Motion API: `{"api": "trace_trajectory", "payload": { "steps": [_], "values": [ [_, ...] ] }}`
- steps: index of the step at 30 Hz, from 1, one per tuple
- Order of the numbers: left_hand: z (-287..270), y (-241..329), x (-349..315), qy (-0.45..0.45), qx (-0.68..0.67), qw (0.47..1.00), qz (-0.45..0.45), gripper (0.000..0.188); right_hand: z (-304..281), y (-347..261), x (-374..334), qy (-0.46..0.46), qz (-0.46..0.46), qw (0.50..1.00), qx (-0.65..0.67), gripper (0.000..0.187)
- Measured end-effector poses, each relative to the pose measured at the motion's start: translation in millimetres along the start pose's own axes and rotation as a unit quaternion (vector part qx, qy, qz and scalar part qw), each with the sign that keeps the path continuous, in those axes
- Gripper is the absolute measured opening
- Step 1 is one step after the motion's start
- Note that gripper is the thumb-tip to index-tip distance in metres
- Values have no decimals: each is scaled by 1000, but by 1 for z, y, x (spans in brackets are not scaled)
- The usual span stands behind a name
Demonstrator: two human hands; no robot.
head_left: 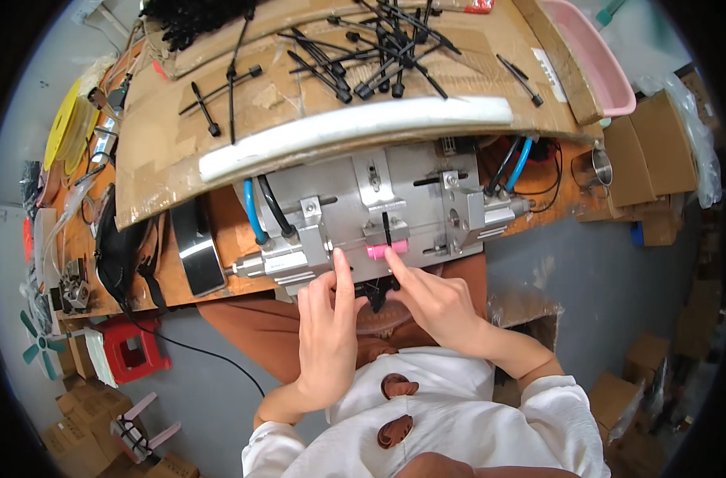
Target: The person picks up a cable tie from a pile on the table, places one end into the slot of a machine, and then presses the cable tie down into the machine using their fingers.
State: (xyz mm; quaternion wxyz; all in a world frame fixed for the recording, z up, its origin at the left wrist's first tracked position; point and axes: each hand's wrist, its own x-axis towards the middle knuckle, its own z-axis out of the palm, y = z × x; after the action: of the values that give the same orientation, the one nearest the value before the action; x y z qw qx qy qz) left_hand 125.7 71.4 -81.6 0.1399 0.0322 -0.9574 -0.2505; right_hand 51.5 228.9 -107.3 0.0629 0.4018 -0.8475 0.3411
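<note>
A metal fixture (355,199) with pneumatic cylinders on both sides lies in front of me. At its middle sits a small bright pink cylindrical piece (388,250), with a thin black rod (386,227) standing across it. My right hand (439,307) reaches in with its index fingertip at the pink piece, the thumb apart below. My left hand (329,331) points its index finger up beside the left cylinder, nothing visible in it; its other fingers are bent. Between the hands, at the fixture's near edge, are dark parts (373,293), partly hidden.
Cardboard (172,151) with a white padded strip (355,131) covers the fixture's far side. Several black rods with knobbed ends (395,56) lie on it. A phone (196,247) rests left, a pink bin (594,60) far right, a metal cup (592,169) near the table's right end.
</note>
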Motion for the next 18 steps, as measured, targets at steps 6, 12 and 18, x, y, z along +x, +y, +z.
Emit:
{"api": "trace_trajectory", "payload": {
  "steps": [6, 12, 18],
  "values": [
    [-59, -28, 59, 157, 21, 986, 42, 62, -74, 21, 121, 158, -198, 950, -180, 20],
    [-98, -106, 157, 183, 88, 975, 85, 38, -80, 44, 274, -107, -200, 956, -187, 2],
    [-98, -125, 190, 66, -19, 995, 73, 34, -85, 82, 306, -160, -31, 972, 170, 35]
  ]
}}
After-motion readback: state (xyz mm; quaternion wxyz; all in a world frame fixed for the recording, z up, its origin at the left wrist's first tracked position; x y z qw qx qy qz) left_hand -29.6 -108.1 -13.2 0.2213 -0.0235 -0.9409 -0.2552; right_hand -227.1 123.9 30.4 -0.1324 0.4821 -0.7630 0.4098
